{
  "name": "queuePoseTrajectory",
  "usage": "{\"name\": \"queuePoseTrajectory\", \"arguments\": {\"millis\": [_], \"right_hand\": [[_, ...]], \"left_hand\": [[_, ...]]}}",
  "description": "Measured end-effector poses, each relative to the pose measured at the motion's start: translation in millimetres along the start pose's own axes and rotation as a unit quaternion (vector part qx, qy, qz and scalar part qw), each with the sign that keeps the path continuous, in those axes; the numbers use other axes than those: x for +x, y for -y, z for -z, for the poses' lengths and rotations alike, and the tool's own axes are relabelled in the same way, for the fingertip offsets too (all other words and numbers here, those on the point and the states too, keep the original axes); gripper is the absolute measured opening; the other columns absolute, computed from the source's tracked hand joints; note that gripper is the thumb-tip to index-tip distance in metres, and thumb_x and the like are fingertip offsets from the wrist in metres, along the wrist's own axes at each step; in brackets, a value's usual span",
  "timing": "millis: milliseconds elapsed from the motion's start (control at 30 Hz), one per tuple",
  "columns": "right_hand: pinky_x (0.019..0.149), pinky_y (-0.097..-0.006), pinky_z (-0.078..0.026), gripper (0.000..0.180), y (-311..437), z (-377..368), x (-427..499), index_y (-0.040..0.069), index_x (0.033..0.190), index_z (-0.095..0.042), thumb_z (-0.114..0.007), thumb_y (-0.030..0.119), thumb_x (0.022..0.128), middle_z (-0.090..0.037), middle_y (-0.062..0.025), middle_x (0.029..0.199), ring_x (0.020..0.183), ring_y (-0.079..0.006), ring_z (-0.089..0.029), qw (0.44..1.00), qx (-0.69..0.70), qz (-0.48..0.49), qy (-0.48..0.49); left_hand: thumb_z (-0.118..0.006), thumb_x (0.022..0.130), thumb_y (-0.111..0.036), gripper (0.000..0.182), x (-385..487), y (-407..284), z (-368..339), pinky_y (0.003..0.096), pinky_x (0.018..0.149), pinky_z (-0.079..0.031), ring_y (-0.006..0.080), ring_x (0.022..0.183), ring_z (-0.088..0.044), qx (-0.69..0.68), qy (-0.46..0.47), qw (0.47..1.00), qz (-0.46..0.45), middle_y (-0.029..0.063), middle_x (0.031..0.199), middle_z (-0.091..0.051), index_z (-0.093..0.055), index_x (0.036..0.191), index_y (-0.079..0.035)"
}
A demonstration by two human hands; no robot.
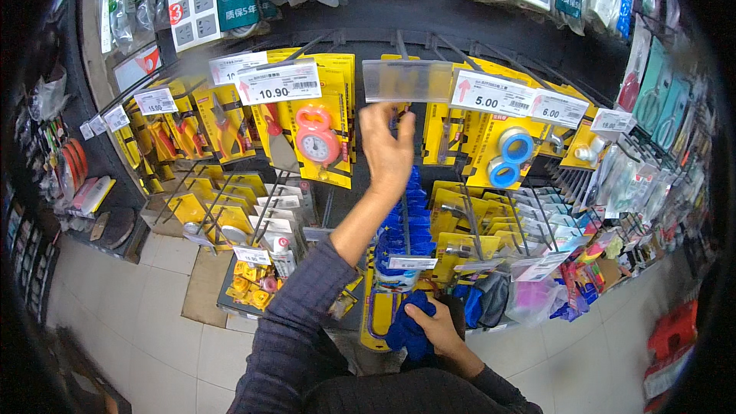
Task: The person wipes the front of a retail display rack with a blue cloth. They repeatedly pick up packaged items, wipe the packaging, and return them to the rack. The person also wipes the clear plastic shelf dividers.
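Note:
My left hand (pixel 386 149) is raised to a display peg, just below a clear plastic label holder (pixel 407 81). Its fingers are blurred and curl in front of a yellow-backed card (pixel 397 108), which they partly hide; whether they grip it I cannot tell. Low in front of my body, my right hand (pixel 441 328) holds a bunched dark blue cloth (pixel 411 325). Beside the cloth is a yellow-backed package (pixel 378 322) with a blue looped outline; its support is unclear. Blue packets (pixel 405 218) hang in a row beneath my left hand.
Left of my raised hand hang a carded pink dial scale (pixel 318 141), a scraper (pixel 282 144) and pliers (pixel 223 126). Blue tape rolls (pixel 510 155) hang to the right. Lower pegs (pixel 471 218) jut towards me. Yellow tape measures (pixel 253 284) fill a low tray.

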State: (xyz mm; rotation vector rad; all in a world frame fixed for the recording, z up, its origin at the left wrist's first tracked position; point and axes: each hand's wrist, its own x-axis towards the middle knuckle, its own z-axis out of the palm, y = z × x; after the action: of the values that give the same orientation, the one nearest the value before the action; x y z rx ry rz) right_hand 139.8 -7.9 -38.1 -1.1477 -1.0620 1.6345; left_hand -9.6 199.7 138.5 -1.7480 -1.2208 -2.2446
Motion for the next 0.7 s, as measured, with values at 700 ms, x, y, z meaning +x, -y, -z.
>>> {"name": "queuePoseTrajectory", "arguments": {"millis": [700], "right_hand": [[0.073,-0.0281,-0.054,0.031,-11,7,-3,0.000,0.113,-0.064,-0.071,0.021,0.092,-0.068,-0.0048,0.095,0.082,-0.0120,-0.065,0.999,0.016,0.031,-0.001]], "left_hand": [[-0.057,0.096,-0.001,0.056,-12,-67,14,0.0347,0.072,-0.063,0.0242,0.092,-0.071,-0.475,0.307,0.770,0.294,0.0178,0.120,-0.059,-0.024,0.142,-0.006]]}}
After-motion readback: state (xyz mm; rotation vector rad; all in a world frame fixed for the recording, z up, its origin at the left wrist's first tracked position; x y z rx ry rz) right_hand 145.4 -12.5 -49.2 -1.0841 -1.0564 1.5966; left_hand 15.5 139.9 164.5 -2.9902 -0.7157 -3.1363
